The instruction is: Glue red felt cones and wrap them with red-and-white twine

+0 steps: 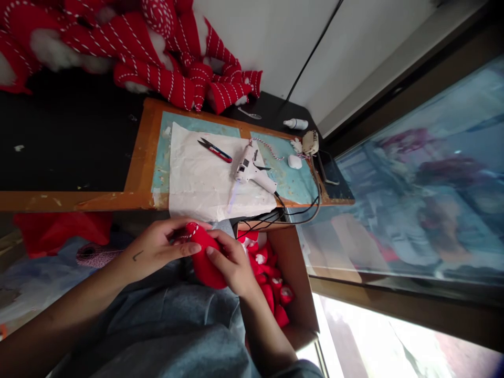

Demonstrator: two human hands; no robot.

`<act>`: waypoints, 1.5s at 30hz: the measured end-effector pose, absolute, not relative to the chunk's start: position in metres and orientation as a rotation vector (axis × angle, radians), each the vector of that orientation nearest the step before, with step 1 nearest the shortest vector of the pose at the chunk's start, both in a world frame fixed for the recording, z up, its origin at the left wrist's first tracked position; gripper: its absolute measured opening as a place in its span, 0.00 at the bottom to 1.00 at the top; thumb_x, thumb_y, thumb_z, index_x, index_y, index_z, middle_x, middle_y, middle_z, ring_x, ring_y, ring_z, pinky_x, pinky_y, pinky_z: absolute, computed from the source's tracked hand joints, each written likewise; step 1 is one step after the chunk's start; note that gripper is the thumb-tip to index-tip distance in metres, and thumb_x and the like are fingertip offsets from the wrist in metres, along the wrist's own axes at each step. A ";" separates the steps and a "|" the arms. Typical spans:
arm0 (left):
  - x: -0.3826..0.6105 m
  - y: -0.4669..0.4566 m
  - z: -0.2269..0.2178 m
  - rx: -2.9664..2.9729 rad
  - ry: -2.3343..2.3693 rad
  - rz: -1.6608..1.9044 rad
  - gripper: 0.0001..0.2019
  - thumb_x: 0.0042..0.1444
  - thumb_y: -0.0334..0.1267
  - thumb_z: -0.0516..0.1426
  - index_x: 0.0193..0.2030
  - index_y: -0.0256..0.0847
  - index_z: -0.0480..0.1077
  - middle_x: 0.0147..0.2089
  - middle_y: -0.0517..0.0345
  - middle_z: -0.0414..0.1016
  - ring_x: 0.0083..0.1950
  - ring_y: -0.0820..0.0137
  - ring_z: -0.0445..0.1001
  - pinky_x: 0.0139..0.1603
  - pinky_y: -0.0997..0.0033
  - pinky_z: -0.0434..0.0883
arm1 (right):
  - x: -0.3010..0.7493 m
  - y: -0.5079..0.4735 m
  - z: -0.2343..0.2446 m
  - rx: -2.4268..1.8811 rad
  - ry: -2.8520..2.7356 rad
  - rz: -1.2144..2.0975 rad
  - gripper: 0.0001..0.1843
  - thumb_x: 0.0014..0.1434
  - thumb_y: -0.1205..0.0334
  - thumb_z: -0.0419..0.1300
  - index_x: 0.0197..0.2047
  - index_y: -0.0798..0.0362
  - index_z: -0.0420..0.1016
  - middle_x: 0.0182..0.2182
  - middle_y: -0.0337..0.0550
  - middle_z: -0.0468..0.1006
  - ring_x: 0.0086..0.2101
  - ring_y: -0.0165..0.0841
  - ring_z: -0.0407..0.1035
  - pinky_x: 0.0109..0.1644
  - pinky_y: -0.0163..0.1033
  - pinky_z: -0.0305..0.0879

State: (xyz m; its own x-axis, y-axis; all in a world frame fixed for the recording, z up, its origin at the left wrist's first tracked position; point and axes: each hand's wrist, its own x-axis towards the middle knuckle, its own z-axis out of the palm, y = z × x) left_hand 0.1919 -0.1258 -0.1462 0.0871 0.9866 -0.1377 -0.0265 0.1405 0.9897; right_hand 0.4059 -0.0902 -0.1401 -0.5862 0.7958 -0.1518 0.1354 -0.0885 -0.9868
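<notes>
Head view: a red stuffed fabric piece (207,260) is gripped between both hands above the grey-blue clothing (177,320) over the person's lap. The left hand (157,249) is closed around its upper end, fingers laid across it, and the right hand (232,262) is curled around its right side, so neither hand is spread wide. A red-and-white twisted cord (191,231) is seen at the piece's top end. Just right of the right hand, an open cardboard box (293,273) is filled with similar red pieces (271,286). Farther off, a wooden-edged board (145,152) is topped by a teal mat (285,181) and a sheet of creased white paper (205,178). A white hot glue gun (252,170) lies across the paper's edge, with red-handled thread snips (214,149) beside it. A white cotton ball (294,161) is placed on the mat. A small white bottle (295,124) stands beyond the board. Red fabric with white stripes (165,52) is heaped at the far edge, against a white wall (268,37).
</notes>
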 end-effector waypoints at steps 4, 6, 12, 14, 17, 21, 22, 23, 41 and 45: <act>0.193 -0.123 -0.141 1.054 1.133 1.033 0.18 0.57 0.52 0.72 0.49 0.45 0.86 0.49 0.50 0.89 0.55 0.53 0.86 0.57 0.59 0.82 | 0.408 -0.090 -0.140 -0.932 -1.548 1.983 0.24 0.69 0.35 0.62 0.54 0.44 0.81 0.44 0.41 0.84 0.39 0.37 0.77 0.44 0.42 0.74; 0.194 -0.122 -0.140 1.018 1.190 1.085 0.17 0.55 0.53 0.73 0.46 0.46 0.86 0.46 0.52 0.90 0.53 0.53 0.87 0.55 0.60 0.83 | 0.406 -0.090 -0.139 -0.940 -1.640 1.906 0.29 0.65 0.36 0.66 0.61 0.44 0.76 0.54 0.44 0.83 0.50 0.41 0.78 0.55 0.46 0.75; 0.194 -0.118 -0.143 0.984 1.263 1.156 0.20 0.50 0.56 0.75 0.44 0.46 0.86 0.43 0.52 0.90 0.49 0.53 0.87 0.52 0.61 0.84 | 0.402 -0.089 -0.134 -1.137 -1.763 1.602 0.33 0.52 0.44 0.79 0.54 0.46 0.72 0.48 0.44 0.82 0.46 0.41 0.76 0.53 0.47 0.75; 0.194 -0.119 -0.142 0.992 1.215 1.147 0.21 0.50 0.58 0.75 0.44 0.46 0.86 0.45 0.51 0.90 0.50 0.52 0.87 0.54 0.58 0.84 | 0.403 -0.086 -0.132 -1.068 -1.728 1.719 0.24 0.58 0.42 0.74 0.50 0.46 0.76 0.44 0.41 0.81 0.42 0.39 0.75 0.47 0.43 0.75; 0.196 -0.122 -0.136 0.949 1.063 1.072 0.24 0.51 0.61 0.74 0.46 0.45 0.86 0.47 0.48 0.89 0.53 0.51 0.87 0.58 0.53 0.83 | 0.406 -0.084 -0.131 -0.991 -1.610 1.879 0.22 0.61 0.37 0.71 0.45 0.46 0.82 0.44 0.43 0.82 0.43 0.40 0.76 0.46 0.42 0.74; 0.197 -0.124 -0.134 0.912 0.984 1.033 0.27 0.52 0.65 0.72 0.46 0.44 0.85 0.48 0.47 0.89 0.54 0.51 0.86 0.59 0.54 0.82 | 0.407 -0.085 -0.136 -1.030 -1.383 2.061 0.25 0.57 0.35 0.71 0.45 0.47 0.86 0.39 0.43 0.84 0.36 0.40 0.76 0.38 0.41 0.73; 0.197 -0.124 -0.135 0.905 0.984 1.035 0.27 0.53 0.66 0.71 0.46 0.45 0.85 0.48 0.48 0.89 0.55 0.52 0.86 0.59 0.56 0.82 | 0.407 -0.086 -0.138 -1.043 -1.340 2.075 0.26 0.57 0.35 0.72 0.45 0.47 0.86 0.37 0.42 0.84 0.35 0.39 0.75 0.37 0.41 0.72; 0.197 -0.125 -0.136 0.893 0.985 1.041 0.27 0.53 0.66 0.71 0.46 0.45 0.84 0.49 0.48 0.89 0.55 0.52 0.86 0.59 0.57 0.81 | 0.406 -0.086 -0.140 -1.043 -1.308 2.078 0.25 0.56 0.35 0.72 0.45 0.48 0.85 0.35 0.42 0.84 0.34 0.39 0.75 0.37 0.41 0.72; 0.221 -0.136 -0.109 0.684 1.025 1.306 0.28 0.53 0.67 0.72 0.46 0.46 0.75 0.29 0.67 0.64 0.24 0.78 0.57 0.22 0.82 0.57 | 0.432 -0.074 -0.072 -0.943 -1.741 1.281 0.17 0.68 0.45 0.69 0.51 0.45 0.75 0.44 0.42 0.81 0.42 0.37 0.74 0.47 0.41 0.69; 0.219 -0.132 -0.100 0.818 1.037 1.375 0.34 0.49 0.69 0.72 0.55 0.49 0.81 0.39 0.59 0.77 0.34 0.71 0.73 0.34 0.78 0.72 | 0.426 -0.076 -0.073 -0.814 -1.539 1.621 0.18 0.68 0.41 0.68 0.49 0.46 0.75 0.41 0.40 0.79 0.37 0.34 0.72 0.43 0.38 0.66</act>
